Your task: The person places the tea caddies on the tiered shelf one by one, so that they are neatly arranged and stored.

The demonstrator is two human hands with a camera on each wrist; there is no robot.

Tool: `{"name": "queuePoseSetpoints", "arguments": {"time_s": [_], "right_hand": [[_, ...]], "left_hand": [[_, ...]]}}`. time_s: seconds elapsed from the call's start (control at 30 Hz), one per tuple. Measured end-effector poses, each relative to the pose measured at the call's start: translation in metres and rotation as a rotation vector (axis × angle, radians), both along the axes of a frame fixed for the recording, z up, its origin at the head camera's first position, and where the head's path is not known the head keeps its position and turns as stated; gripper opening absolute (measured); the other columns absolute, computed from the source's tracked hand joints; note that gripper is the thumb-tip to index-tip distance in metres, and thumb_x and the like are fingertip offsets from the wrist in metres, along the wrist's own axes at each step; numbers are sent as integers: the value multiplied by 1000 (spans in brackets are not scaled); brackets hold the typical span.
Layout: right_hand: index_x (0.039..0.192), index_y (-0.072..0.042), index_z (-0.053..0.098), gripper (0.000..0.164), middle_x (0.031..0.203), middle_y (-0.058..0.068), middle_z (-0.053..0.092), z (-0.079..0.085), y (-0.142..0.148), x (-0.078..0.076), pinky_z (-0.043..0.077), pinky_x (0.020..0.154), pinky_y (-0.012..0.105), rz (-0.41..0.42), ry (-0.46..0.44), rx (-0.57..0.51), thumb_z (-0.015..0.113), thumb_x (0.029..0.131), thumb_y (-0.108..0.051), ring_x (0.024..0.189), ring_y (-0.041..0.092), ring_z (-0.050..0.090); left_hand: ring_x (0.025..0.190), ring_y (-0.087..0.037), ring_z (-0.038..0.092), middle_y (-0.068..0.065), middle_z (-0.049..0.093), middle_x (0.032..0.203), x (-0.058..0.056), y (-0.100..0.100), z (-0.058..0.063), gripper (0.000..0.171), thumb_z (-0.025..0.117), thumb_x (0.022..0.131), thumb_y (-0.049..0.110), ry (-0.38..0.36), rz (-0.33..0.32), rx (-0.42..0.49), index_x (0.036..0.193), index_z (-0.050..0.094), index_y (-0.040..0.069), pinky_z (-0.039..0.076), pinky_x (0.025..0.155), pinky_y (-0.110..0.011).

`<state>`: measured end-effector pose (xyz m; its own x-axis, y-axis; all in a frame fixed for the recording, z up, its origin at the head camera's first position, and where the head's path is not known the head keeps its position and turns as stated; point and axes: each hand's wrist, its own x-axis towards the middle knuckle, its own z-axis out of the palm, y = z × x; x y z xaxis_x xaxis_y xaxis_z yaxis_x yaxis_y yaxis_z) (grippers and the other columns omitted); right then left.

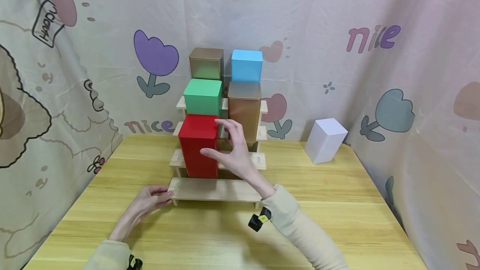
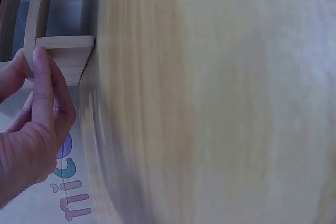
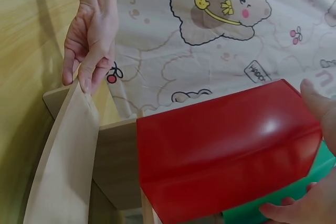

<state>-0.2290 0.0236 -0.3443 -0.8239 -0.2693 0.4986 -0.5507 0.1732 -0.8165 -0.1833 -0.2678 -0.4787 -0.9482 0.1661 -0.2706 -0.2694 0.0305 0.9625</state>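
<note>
A wooden stepped shelf [image 1: 215,189] stands on the table, and my left hand [image 1: 151,199] pinches the left end of its lowest board. On the tier above that board, at the left, a tall red box [image 1: 198,149] stands upright. My right hand [image 1: 236,149] is beside it, thumb and fingers spread apart near its upper right part; whether they touch it I cannot tell. Behind the red box are a green box [image 1: 203,97] and a bronze box [image 1: 206,66]. To the right stand a brown box [image 1: 245,107] and a blue box [image 1: 246,66].
A white box [image 1: 326,141] stands apart on the wooden table [image 1: 318,211], toward the back right. Printed cloth [image 1: 300,11] hangs behind the table and along both sides.
</note>
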Motion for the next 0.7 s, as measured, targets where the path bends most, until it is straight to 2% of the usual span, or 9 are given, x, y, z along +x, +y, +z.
{"name": "queuePoseSetpoints", "arguments": {"time_s": [0.23,0.37,0.47,0.6,0.7], "right_hand": [[144,-10,47,75,148,8,41,3,25,4,54,110,56,0,83,-90,86,79,-8,135,37,43],[141,0,48,73,144,12,44,1,47,-2,54,108,58,-36,136,-166,84,77,2,130,42,46],[139,3,49,70,140,14,45,-2,65,-8,56,105,59,-83,164,-215,82,77,7,126,39,49],[138,1,50,68,137,11,46,-5,89,-16,60,103,41,-166,184,-219,81,79,7,123,26,52],[138,1,50,66,133,1,48,-8,107,-24,59,100,25,-232,191,-229,80,80,6,120,16,51]], "left_hand": [[88,-6,69,-8,62,102,0,0,0,59,59,97,-4,-1,3,-5,138,26,-31,64,87,-19],[88,-6,69,-8,63,102,0,-1,0,58,58,97,-4,0,8,-6,138,26,-31,64,86,-19],[87,-6,69,-8,63,102,0,-1,0,58,58,97,-4,1,11,-1,138,26,-31,64,86,-19],[87,-5,69,-7,63,101,-1,-1,0,60,59,98,-4,-2,12,1,139,25,-31,64,85,-18],[87,-5,69,-7,63,101,-1,-2,-1,60,59,98,-4,4,4,-3,139,25,-31,64,86,-18]]}}
